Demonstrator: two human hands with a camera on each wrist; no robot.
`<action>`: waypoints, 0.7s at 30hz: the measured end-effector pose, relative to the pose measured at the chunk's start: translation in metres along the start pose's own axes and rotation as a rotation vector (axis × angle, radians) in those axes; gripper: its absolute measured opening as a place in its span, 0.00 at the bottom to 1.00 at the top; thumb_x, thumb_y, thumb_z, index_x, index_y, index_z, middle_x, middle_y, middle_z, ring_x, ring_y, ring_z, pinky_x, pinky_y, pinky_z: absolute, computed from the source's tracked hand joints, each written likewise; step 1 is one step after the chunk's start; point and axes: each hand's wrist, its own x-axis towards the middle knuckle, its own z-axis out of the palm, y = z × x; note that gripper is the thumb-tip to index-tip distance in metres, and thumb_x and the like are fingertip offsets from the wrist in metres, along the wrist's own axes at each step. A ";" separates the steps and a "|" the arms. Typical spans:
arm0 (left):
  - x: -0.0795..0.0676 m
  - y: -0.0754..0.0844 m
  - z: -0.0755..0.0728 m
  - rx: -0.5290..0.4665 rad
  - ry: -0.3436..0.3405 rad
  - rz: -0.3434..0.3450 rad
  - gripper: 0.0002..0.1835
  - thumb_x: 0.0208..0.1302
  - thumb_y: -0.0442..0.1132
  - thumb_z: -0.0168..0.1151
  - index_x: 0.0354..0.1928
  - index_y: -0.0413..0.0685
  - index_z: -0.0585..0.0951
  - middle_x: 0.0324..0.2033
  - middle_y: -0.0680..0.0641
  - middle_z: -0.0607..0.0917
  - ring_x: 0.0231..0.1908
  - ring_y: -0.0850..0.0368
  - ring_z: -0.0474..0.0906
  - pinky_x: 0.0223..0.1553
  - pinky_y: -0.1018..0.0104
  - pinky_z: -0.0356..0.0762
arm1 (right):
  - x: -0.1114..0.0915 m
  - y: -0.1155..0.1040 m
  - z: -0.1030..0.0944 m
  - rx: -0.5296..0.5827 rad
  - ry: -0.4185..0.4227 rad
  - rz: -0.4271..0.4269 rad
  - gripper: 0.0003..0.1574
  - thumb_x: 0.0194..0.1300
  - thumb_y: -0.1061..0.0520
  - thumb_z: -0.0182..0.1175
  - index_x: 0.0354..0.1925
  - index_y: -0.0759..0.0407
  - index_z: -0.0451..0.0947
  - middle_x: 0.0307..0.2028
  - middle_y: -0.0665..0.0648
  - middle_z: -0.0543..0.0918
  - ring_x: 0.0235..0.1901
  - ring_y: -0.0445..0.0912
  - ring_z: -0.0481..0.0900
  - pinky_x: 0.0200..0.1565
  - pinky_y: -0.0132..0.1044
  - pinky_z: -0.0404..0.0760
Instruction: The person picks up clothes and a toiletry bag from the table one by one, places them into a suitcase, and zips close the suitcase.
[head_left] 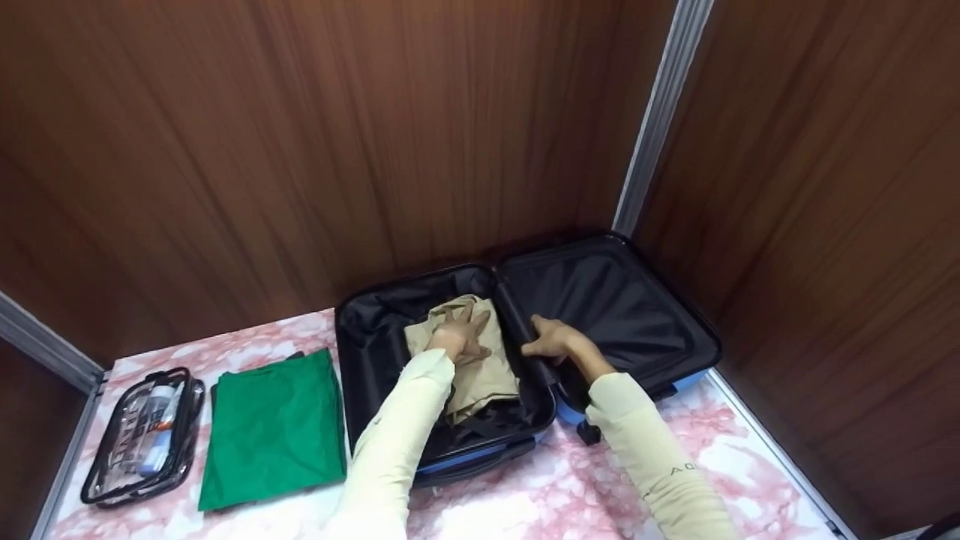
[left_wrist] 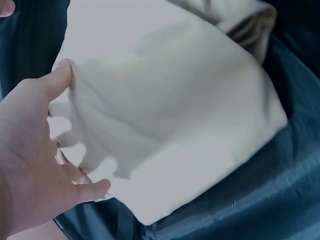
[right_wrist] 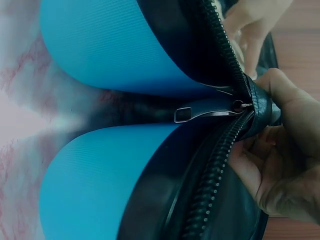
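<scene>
In the head view, an open suitcase [head_left: 356, 405] lies with its two black-lined halves spread apart. Folded beige clothing [head_left: 487, 379] lies in the left half. My left hand [head_left: 459, 337] rests on this garment, fingers spread; the left wrist view shows the thumb and little finger against the cloth [left_wrist: 180, 100], other fingertips partly hidden. Beside the hinge is my right hand [head_left: 556, 339], thumb and forefinger apart with nothing visible between them. The right wrist view has the zipper [right_wrist: 215, 172] and blue shell [right_wrist: 95, 175] before that hand [right_wrist: 287, 155], hiding some fingertips.
Left of the suitcase lies a folded green cloth [head_left: 274, 431]. A clear travel pouch [head_left: 135, 442] with black trim and toiletries inside is farther left. Wood-patterned walls [head_left: 300, 150] stand behind and to the right of the marbled table [head_left: 517, 502].
</scene>
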 end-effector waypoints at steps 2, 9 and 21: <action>0.000 0.000 0.004 0.012 -0.013 -0.020 0.42 0.67 0.59 0.59 0.79 0.63 0.54 0.80 0.46 0.47 0.76 0.30 0.45 0.61 0.35 0.71 | 0.000 -0.002 0.002 0.000 -0.005 -0.002 0.48 0.64 0.54 0.63 0.74 0.67 0.54 0.63 0.75 0.71 0.50 0.63 0.82 0.31 0.44 0.87; -0.003 0.002 0.004 0.039 -0.055 -0.071 0.40 0.68 0.60 0.58 0.78 0.65 0.56 0.80 0.47 0.45 0.77 0.31 0.43 0.60 0.36 0.73 | 0.002 -0.006 0.006 -0.021 -0.030 -0.008 0.51 0.65 0.54 0.61 0.77 0.67 0.49 0.70 0.75 0.63 0.54 0.64 0.80 0.34 0.45 0.87; -0.039 0.040 -0.004 0.025 -0.131 0.031 0.53 0.58 0.60 0.68 0.79 0.53 0.53 0.78 0.36 0.49 0.75 0.35 0.52 0.73 0.41 0.56 | 0.008 0.001 -0.015 -0.033 -0.003 0.011 0.48 0.66 0.53 0.62 0.74 0.67 0.52 0.64 0.77 0.69 0.49 0.64 0.83 0.33 0.46 0.88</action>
